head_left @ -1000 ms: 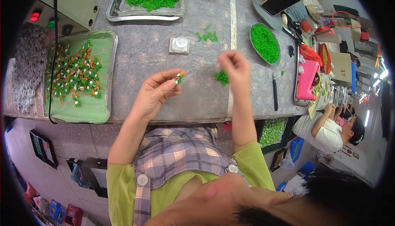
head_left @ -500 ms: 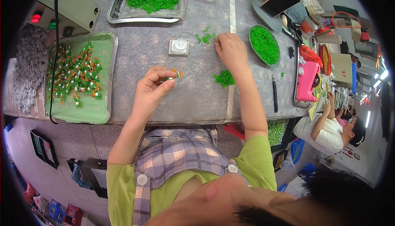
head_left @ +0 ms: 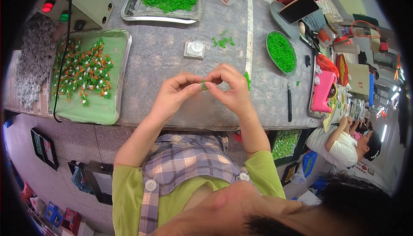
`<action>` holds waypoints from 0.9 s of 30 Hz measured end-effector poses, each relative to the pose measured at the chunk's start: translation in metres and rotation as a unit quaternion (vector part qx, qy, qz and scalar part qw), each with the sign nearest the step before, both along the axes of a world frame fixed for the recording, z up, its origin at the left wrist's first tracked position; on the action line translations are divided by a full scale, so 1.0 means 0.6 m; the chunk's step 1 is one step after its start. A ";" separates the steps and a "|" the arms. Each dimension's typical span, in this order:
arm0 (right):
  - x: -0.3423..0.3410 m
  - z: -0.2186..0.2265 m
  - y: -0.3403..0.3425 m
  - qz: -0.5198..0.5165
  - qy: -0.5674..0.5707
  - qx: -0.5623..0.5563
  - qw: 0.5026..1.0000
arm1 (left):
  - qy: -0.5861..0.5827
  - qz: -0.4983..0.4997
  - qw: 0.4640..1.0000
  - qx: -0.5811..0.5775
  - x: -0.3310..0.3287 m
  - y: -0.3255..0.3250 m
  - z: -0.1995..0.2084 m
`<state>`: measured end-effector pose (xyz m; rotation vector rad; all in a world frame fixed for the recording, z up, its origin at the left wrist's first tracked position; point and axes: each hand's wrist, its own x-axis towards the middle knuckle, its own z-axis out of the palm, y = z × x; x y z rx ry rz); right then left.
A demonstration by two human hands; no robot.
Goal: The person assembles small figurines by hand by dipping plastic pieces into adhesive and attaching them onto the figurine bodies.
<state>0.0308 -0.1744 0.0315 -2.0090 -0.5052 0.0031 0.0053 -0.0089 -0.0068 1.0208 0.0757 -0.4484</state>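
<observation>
My left hand point(head_left: 175, 96) and my right hand point(head_left: 230, 89) meet in front of me over the table's near part, both closed in a fingertip pinch. Between the fingertips is a tiny green piece with a bit of white point(head_left: 203, 85); the fingers hide most of it, and where one part ends and another begins is too small to tell. Beyond the hands sits a small white block with a round top point(head_left: 195, 49). Several loose green pieces point(head_left: 223, 42) lie to its right. A green heap point(head_left: 247, 81) is partly hidden behind my right hand.
At left, a green-lined tray point(head_left: 122, 81) holds many small green, white and orange pieces. A metal tray point(head_left: 161, 19) of green pieces stands at the back. To the right are an oval dish point(head_left: 294, 66) of green pieces, a black pen-like tool point(head_left: 289, 102) and a phone point(head_left: 298, 8).
My right hand has come back from the loose green pieces to my left hand. The left hand has moved right, and the fingertips now meet around the small piece.
</observation>
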 end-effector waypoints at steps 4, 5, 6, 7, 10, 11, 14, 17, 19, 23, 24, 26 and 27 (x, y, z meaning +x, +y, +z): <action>-0.012 -0.011 0.006 -0.003 -0.037 0.007 0.999 | 0.117 -0.045 0.988 -0.092 0.000 0.006 0.003; -0.015 -0.015 0.006 -0.002 -0.085 -0.025 0.996 | 0.118 -0.042 0.988 -0.092 -0.002 0.007 0.000; -0.017 -0.016 0.007 -0.001 -0.132 -0.057 0.990 | 0.122 -0.056 0.986 -0.099 -0.005 0.007 -0.005; -0.018 -0.017 0.008 0.001 -0.132 -0.056 0.990 | 0.127 -0.070 0.984 -0.107 -0.007 0.008 -0.008; -0.023 -0.014 0.009 0.016 -0.156 -0.067 0.985 | 0.100 -0.058 0.990 -0.079 -0.009 0.009 -0.009; -0.025 -0.011 0.009 0.020 -0.091 -0.035 0.995 | 0.100 -0.059 0.990 -0.079 -0.009 0.009 -0.012; -0.025 -0.010 0.003 0.031 0.031 0.024 0.999 | -0.038 -0.054 0.996 0.062 -0.007 0.014 -0.020; -0.018 -0.009 0.000 0.045 0.123 0.024 0.991 | -0.090 -0.069 0.975 0.189 -0.004 0.019 -0.005; -0.016 -0.006 0.002 0.049 0.157 -0.004 0.986 | -0.254 -0.047 0.895 0.364 -0.004 0.019 0.004; -0.010 -0.001 0.004 0.046 0.139 -0.084 0.986 | -0.326 -0.021 0.849 0.415 -0.005 0.018 0.008; -0.008 -0.002 0.003 0.041 0.172 -0.060 0.982 | -0.315 -0.015 0.861 0.399 -0.006 0.019 0.011; -0.005 -0.003 -0.002 0.045 0.219 -0.032 0.974 | -0.303 -0.008 0.872 0.385 -0.006 0.022 0.015; -0.003 -0.005 -0.002 0.050 0.265 -0.004 0.963 | -0.302 -0.005 0.875 0.378 -0.007 0.022 0.016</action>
